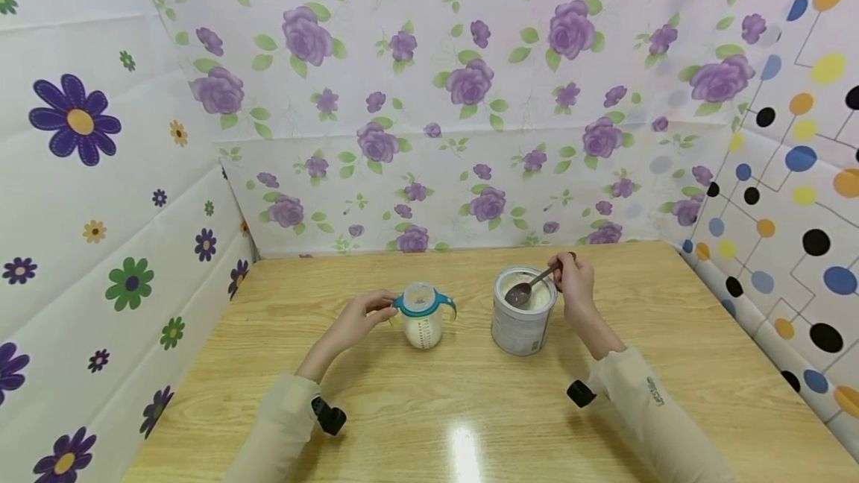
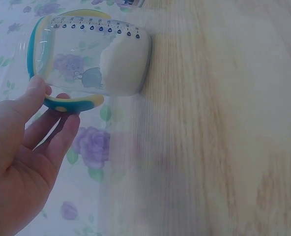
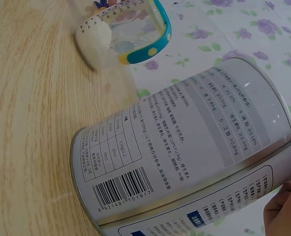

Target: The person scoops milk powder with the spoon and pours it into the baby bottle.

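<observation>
A clear baby bottle [image 1: 423, 317] with teal and yellow handles stands on the wooden table [image 1: 470, 408], some white powder in its bottom. My left hand [image 1: 365, 315] holds its left handle [image 2: 72, 102] between thumb and fingers. To the right stands an open powder tin [image 1: 523, 311], seen close up as a labelled can [image 3: 185, 162] in the right wrist view. My right hand [image 1: 573, 282] pinches a spoon [image 1: 526, 291] whose bowl sits over the tin's mouth, just above the white powder.
Floral sheets wall the table at the left [image 1: 80, 207] and back [image 1: 456, 110], a dotted sheet at the right [image 1: 792, 192]. Black wrist cameras [image 1: 329, 416] sit on both sleeves. The table's front shows a light glare.
</observation>
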`<state>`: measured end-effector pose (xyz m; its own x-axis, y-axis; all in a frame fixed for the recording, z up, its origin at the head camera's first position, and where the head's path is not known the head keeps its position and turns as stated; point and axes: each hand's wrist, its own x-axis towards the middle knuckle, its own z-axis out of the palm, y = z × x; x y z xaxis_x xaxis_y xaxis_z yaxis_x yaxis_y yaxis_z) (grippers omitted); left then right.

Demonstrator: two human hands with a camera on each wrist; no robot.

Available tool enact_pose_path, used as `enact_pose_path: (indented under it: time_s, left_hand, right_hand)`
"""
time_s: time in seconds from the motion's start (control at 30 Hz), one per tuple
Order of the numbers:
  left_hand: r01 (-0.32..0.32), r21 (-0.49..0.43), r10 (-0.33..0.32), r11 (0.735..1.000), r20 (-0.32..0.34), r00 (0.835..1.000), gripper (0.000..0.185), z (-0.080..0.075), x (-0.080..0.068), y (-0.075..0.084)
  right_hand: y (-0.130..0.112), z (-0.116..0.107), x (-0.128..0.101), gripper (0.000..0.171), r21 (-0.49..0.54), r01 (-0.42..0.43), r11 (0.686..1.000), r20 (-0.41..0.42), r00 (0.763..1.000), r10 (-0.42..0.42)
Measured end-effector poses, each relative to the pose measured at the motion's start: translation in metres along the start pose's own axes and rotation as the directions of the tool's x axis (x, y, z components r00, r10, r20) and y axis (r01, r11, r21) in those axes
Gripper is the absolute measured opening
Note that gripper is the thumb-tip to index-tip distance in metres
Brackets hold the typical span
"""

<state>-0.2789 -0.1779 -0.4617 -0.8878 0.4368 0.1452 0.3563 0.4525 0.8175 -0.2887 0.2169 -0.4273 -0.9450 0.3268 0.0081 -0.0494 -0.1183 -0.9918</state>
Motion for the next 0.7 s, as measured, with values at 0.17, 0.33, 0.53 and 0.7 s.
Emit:
enact_pose_path:
  time_s: [0.17, 0.33, 0.53, 0.7]
  left_hand:
    - [-0.012, -0.004, 0.012, 1.0, 0.005, 1.0, 0.023, 0.001, -0.001, -0.003]
    - [-0.02, 0.01, 0.02, 1.0, 0.009, 1.0, 0.024, 0.001, 0.0, -0.003]
    - [-0.011, 0.036, 0.011, 0.999, 0.019, 1.0, 0.024, 0.0, 0.0, 0.002]
    - [-0.029, 0.051, 0.027, 0.998, 0.023, 0.999, 0.028, -0.002, -0.001, 0.003]
  right_hand:
    - [0.005, -0.002, 0.001, 0.032, -0.02, 0.009, 1.0, 0.007, 1.0, -0.008]
    - [0.001, -0.001, -0.004, 0.031, -0.006, -0.026, 1.0, 0.015, 1.0, 0.026]
    - [-0.014, 0.001, -0.015, 0.03, -0.025, -0.031, 0.999, 0.042, 0.999, 0.032]
    - [-0.019, 0.002, -0.019, 0.03, -0.041, -0.035, 0.999, 0.054, 0.998, 0.037]
